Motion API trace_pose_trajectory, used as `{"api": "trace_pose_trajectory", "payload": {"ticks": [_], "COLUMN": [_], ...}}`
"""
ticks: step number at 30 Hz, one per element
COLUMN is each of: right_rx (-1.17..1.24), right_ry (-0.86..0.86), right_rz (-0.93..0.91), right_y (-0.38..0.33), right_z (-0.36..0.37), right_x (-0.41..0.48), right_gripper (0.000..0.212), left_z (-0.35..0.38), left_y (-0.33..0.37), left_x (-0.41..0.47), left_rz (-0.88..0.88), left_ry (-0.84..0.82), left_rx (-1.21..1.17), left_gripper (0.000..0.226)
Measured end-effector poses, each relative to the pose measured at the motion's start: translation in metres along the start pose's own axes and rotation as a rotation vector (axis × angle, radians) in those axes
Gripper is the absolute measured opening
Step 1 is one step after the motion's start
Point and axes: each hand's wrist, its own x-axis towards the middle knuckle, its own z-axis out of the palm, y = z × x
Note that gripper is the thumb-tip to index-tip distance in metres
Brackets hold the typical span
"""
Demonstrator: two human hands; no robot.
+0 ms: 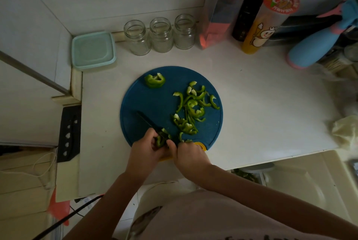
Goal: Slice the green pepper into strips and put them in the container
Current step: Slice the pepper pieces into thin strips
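Green pepper piece (160, 141) at the cutting board's (155, 102) near edge, pinched in the left hand (145, 148); right hand (190, 155), apparently closed round the knife (149, 122), lays the blade slantwise across it. Container (93, 50) sits beyond the board's far-left rim.

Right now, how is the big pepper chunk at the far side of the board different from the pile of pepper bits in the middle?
The pepper chunk is one thick, curled piece; the pepper strips are many thin slices. The pepper chunk lies alone near the far left edge of the blue cutting board; the pepper strips are heaped on its right half. Both are green and lie on that board.
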Motion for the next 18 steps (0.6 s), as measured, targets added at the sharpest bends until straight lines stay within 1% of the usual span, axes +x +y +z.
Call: {"api": "trace_pose_trajectory", "payload": {"ticks": [5, 9, 11, 13, 15, 18], "right_rx": [0.035, 0.062, 0.108, 0.122, 0.155, 0.258], "right_ry": [0.025, -0.004, 0.005, 0.018, 0.0, -0.033], "right_rz": [0.043, 0.085, 0.119, 0.113, 0.078, 0.043], "right_y": [-0.006, -0.011, -0.014, -0.014, -0.01, 0.005], "right_z": [0.001, -0.001, -0.004, -0.006, -0.008, -0.014], "right_x": [0.001, 0.006, 0.007, 0.01, 0.009, 0.006], "right_gripper": [0.062, 0.057, 0.06, 0.064, 0.06, 0.056], "left_z": [-0.008, -0.01, -0.009, -0.005, -0.006, -0.017], "left_y": [0.002, 0.003, 0.002, 0.002, 0.0, -0.006], "left_x": [0.006, 0.011, 0.008, 0.002, -0.001, 0.007], "left_rz": [0.051, 0.11, 0.136, 0.136, 0.11, 0.066], "left_ry": [-0.019, -0.042, -0.065, -0.104, -0.081, 0.025], "left_rx": [0.009, 0.051, 0.068, 0.077, 0.059, 0.073], "left_gripper": [0.029, 0.03, 0.032, 0.033, 0.031, 0.029]}}
